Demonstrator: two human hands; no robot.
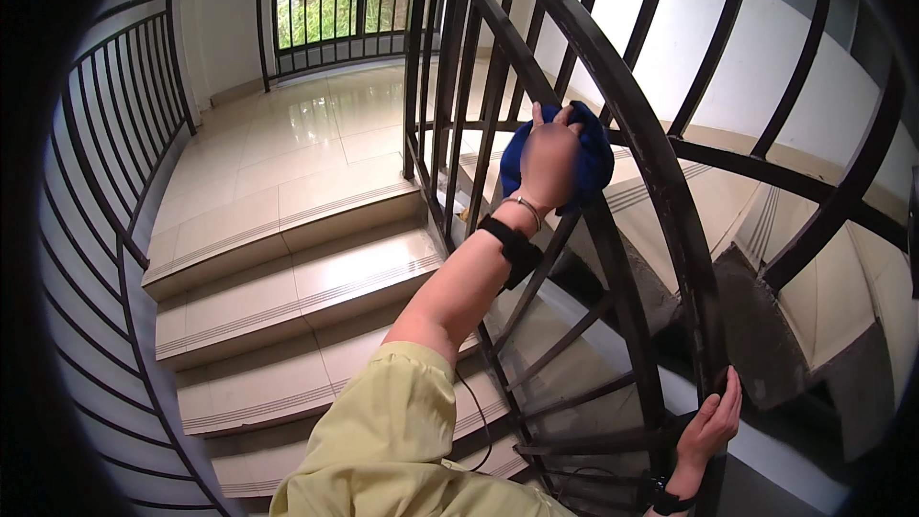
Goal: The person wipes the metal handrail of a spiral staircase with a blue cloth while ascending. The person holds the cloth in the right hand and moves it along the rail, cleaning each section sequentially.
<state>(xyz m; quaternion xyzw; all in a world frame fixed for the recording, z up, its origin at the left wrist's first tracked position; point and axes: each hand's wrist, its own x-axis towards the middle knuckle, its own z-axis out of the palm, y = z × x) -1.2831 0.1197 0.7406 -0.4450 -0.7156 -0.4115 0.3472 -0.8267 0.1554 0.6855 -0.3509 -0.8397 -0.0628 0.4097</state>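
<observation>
My left hand (551, 161) presses a bunched blue cloth (598, 151) around a dark metal rail (513, 50) of the stair railing, near the middle of the view. The fingertips show over the cloth; part of the hand is blurred. Lower right, my right hand (707, 420) lies against the thick curved handrail (668, 201), fingers extended and thumb a little apart. No object shows in it, though its palm side is partly hidden. Dark balusters (624, 316) slant down between the two hands.
Tiled stairs (301, 301) with grooved edges rise on the left to a landing (287, 129). Another railing (122, 287) lines the left wall. A barred window (344, 7) is at the back. More steps (782, 266) lie beyond the handrail. A thin black cable (488, 424) hangs by my sleeve.
</observation>
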